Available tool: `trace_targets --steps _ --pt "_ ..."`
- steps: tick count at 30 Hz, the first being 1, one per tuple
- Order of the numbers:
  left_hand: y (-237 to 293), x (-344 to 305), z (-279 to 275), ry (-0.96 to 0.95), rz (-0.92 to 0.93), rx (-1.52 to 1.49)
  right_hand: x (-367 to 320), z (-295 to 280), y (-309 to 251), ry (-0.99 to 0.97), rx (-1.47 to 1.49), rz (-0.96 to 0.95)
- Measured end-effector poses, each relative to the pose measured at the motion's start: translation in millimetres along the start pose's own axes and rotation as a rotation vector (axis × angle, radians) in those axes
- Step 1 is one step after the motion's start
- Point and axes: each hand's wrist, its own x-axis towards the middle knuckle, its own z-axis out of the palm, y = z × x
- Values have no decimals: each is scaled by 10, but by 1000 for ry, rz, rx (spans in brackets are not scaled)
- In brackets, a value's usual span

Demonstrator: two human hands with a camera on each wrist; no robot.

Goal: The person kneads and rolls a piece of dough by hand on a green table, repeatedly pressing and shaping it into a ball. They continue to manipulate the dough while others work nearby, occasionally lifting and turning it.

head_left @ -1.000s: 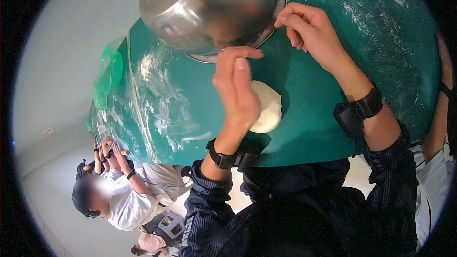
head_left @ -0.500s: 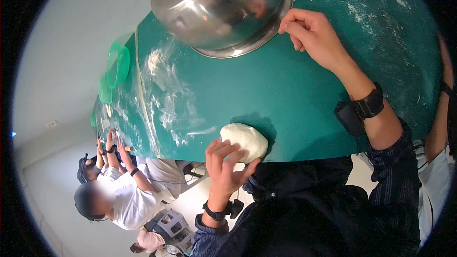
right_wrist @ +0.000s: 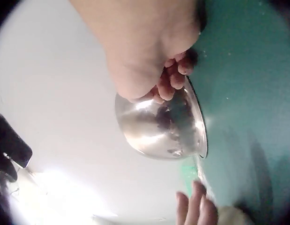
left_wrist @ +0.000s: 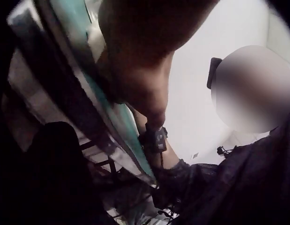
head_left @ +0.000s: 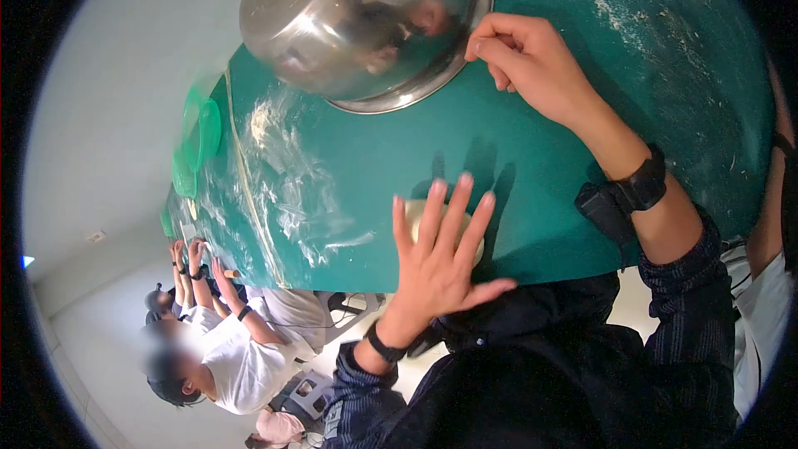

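A pale ball of dough lies near the table's front edge, mostly hidden under my left hand in the head view. That hand is spread flat over it, with straight fingers reaching past its far side. Beside the rim of an upturned metal bowl, my right hand hangs with loosely curled fingers and holds nothing. In the right wrist view the curled fingers overlap the bowl. The left wrist view is dark and shows the left hand's underside beside the table edge.
Flour smears cover the left of the green table, and more flour lies at the far right. Green plastic containers stand at the left edge. Other people work at the left; another person's arm shows at the right.
My left hand came down from above the dough, cupped its near side and drew it toward the front edge, then spread flat over it. The right hand stayed by the bowl.
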Motion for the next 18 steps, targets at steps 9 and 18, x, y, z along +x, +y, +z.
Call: trace_targets --steps 9,18 --pt "-445 1123 60 370 69 -441 66 -87 -70 125 237 106" --pt "-237 658 -16 178 -18 -209 4 -97 -100 57 126 84"
